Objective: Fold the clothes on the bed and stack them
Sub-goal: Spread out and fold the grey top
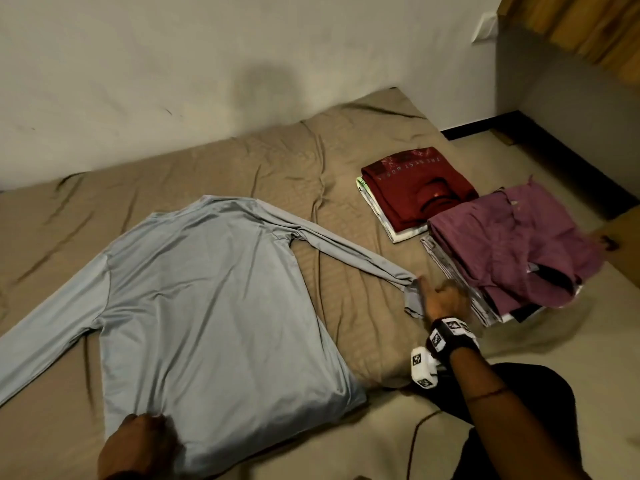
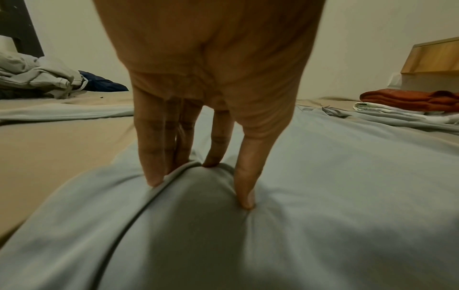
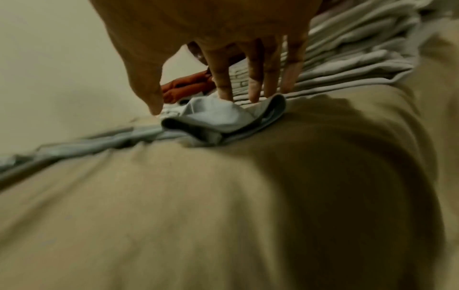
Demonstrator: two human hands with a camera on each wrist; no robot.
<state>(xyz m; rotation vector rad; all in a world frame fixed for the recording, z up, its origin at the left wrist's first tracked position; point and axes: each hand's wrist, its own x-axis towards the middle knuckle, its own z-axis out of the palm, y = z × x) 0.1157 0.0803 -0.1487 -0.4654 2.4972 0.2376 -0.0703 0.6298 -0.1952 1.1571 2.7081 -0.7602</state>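
Head view: pale blue shirt [image 1: 207, 289] lying flat on the bed [image 1: 311, 161]. My left hand [image 1: 138, 445] is pressing its hem with straight fingers [image 2: 246, 188]; my right hand [image 1: 445, 299], fingers extended, is touching the sleeve cuff [image 3: 218, 117] beside the folded stacks [image 1: 467, 230].

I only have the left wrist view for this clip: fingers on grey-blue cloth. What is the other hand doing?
Observer: The right hand is at the cuff of the grey-blue shirt's outstretched sleeve, fingers straight.
Operator: Is the cuff gripped?
Observer: Not visibly; the right wrist view shows fingertips touching it, thumb apart.
Operator: Any pile besides the red one?
Observer: Yes, one topped by a purple garment, nearer the right hand.
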